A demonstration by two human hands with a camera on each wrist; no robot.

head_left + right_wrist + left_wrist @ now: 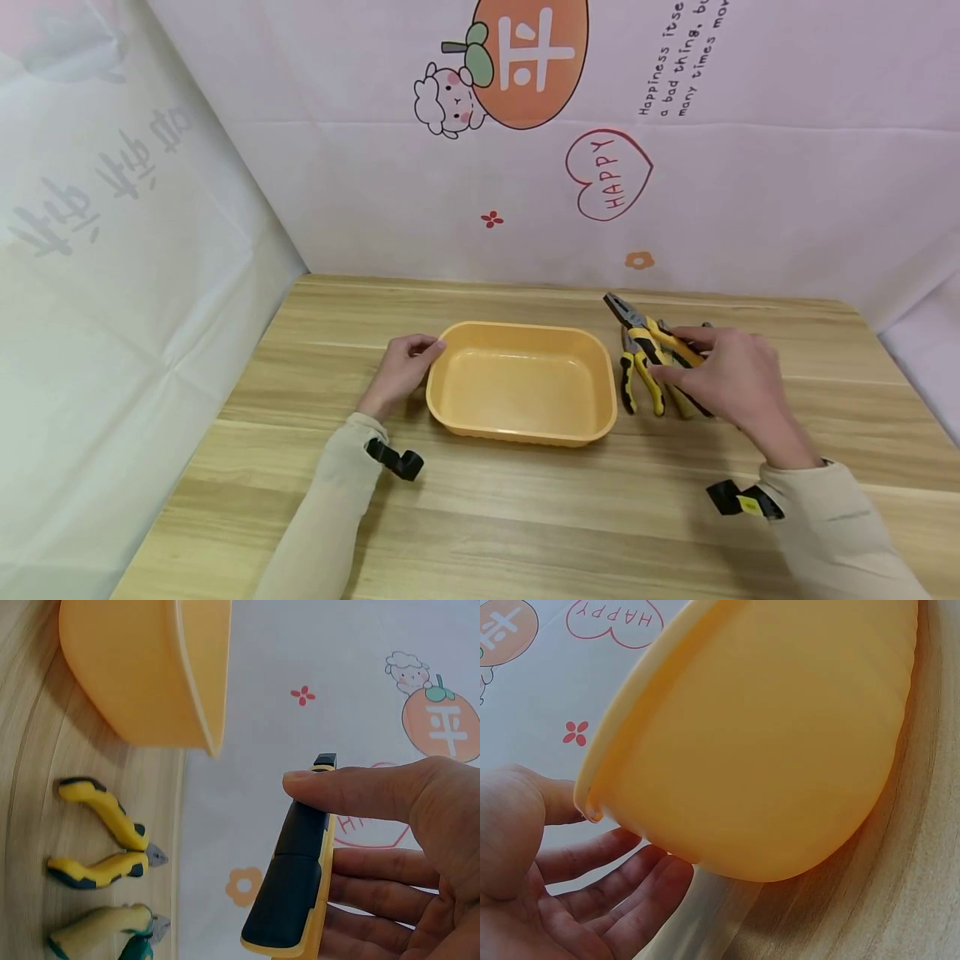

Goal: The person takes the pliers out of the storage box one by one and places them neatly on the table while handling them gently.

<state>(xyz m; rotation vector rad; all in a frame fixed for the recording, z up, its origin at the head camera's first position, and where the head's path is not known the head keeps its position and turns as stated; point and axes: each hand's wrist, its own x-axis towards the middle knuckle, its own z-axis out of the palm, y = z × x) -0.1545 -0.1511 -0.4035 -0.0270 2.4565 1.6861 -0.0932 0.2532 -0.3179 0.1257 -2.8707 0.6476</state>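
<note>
A yellow-orange plastic basin (517,392) stands upright on the table with nothing inside. At its left end my left hand (405,364) grips the rim; in the left wrist view the thumb is at the rim and the fingers (641,900) reach under it against the outer wall. My right hand (738,375) holds combination pliers (628,311) with yellow and black handles above the other tools, their metal nose pointing away to the upper left. In the right wrist view the thumb presses on a black grip (289,877), the fingers behind it.
Right of the basin lie smaller yellow-and-black pliers (112,814) with handles spread, beside pliers with beige and green handles (97,930). My right hand partly hides this group in the head view. A white printed cloth (360,183) hangs behind the wooden table (525,517).
</note>
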